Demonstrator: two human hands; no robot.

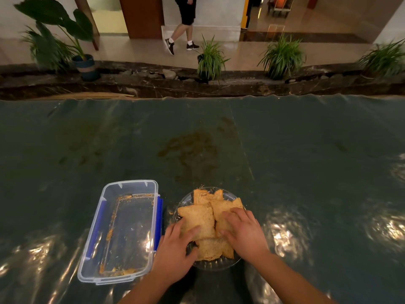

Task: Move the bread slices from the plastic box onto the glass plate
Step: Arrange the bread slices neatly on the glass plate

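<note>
Several browned bread slices (198,217) lie piled on the round glass plate (186,200) near the table's front. My left hand (175,253) rests with spread fingers on the near left slice. My right hand (243,231) lies flat on the right slice, fingers apart. Neither hand is closed around a slice. Left of the plate stands the clear plastic box (120,231) with blue clips. It holds only orange crumbs and smears.
A dark green plastic sheet (306,161) covers the table and shows crumb stains in the middle. Beyond the far edge runs a dark stone ledge (153,84) with potted plants (210,60). A person (184,25) walks past on the floor behind.
</note>
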